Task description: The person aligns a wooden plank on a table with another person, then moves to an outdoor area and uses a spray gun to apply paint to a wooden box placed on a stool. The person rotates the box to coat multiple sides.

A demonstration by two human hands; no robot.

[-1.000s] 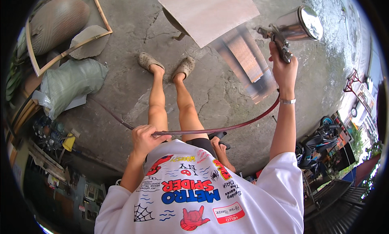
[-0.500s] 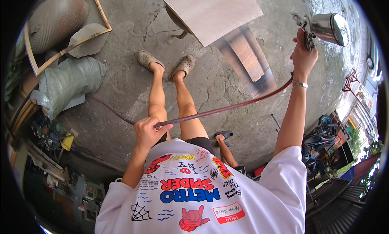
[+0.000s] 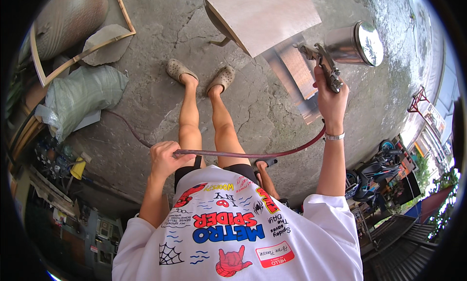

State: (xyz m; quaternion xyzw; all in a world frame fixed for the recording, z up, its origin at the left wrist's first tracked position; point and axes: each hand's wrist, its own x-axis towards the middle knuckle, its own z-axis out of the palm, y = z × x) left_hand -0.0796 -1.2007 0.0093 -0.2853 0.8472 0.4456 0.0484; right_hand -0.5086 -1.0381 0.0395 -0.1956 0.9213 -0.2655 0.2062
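My right hand (image 3: 332,100) grips a metal spray gun (image 3: 327,64) with a silver cup (image 3: 353,43) on it, out to my right over the ground beside a pale board (image 3: 262,13). The board rests on a stand, with a speckled brown panel (image 3: 296,69) on the ground beside it. A dark red hose (image 3: 287,152) runs up to the gun from across my body. My left hand (image 3: 164,159) is closed on this hose near my waist.
Cracked concrete (image 3: 170,33) lies around my feet. At left are a wooden frame (image 3: 62,62), a green sack (image 3: 87,98) and stacked items. Another person's foot (image 3: 265,163) shows behind me. A parked motorcycle (image 3: 377,169) and a red metal stand (image 3: 417,100) are at the right.
My right hand swung out to the right, then came back inward and lower with the gun. My left hand shifted slightly left with the hose. The other person's leg moved.
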